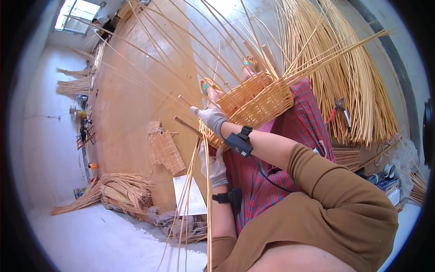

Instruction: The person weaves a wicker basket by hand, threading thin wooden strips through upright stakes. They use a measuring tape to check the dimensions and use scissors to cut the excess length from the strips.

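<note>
A half-woven wicker basket (267, 108) rests on my lap, tilted, with long loose canes fanning out from its rim. Several thicker wooden sticks (187, 125) jut from its corners. My right hand (213, 119), in a pale glove, lies over the basket's left end with its fingers bent at the rim; what they pinch is too small to make out. Below it my left hand (215, 168), also gloved, grips the basket's lower left corner from underneath, its fingertips partly hidden. Long canes (209, 204) hang down beside that hand.
Large bundles of cane (337, 77) lie at the right, with red-handled pruning shears (339, 114) on them. At left are a woven panel (166, 147), a white sheet (189, 196) and a tied cane bundle (127, 188). Another person (105, 26) is at the far left.
</note>
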A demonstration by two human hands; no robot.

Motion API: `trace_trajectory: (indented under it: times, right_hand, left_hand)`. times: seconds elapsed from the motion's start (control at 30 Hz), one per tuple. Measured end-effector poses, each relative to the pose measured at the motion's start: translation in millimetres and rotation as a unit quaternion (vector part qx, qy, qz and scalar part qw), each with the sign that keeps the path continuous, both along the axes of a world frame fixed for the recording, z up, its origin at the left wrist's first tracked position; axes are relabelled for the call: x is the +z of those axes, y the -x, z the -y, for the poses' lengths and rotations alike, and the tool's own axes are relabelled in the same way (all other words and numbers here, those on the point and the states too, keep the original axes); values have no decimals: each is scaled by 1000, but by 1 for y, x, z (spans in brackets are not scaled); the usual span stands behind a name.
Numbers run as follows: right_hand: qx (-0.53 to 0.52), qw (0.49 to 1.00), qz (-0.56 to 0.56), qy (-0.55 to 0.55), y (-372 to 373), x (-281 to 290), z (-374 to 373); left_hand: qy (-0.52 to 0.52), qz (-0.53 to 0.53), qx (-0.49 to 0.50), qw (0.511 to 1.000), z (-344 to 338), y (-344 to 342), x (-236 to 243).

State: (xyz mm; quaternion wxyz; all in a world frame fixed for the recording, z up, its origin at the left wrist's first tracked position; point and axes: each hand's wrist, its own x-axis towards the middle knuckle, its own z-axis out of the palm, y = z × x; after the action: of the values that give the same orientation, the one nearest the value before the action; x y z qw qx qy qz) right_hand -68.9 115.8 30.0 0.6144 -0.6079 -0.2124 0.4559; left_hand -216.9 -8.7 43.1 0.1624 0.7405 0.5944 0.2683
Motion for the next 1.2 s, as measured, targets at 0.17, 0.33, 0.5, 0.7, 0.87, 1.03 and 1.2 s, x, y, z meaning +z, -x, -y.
trace_trajectory:
  times: [0.17,0.33,0.5,0.7,0.87,1.03,1.2]
  right_hand:
    - [-4,971,21,-238,11,9,14]
    - [99,976,115,-158,2,82,48]
    - [359,931,-5,-64,-25,87,23]
    - [190,947,228,-123,-30,96,22]
    - [-82,873,430,-214,-1,73,-4]
    - [52,901,390,-182,-1,64,-7]
    - [330,935,121,-46,-33,92,-6]
  left_hand:
    - [2,-52,-25,998,-32,2,-19]
    - [41,-37,14,998,-12,5,-8]
    - [9,-83,-4,996,-17,16,-24]
    - [-28,-50,-23,998,-24,14,-31]
    - [-33,36,-76,996,-25,2,-22]
    - [-29,70,-76,994,-25,4,-23]
    - [31,54,-57,996,-27,5,-26]
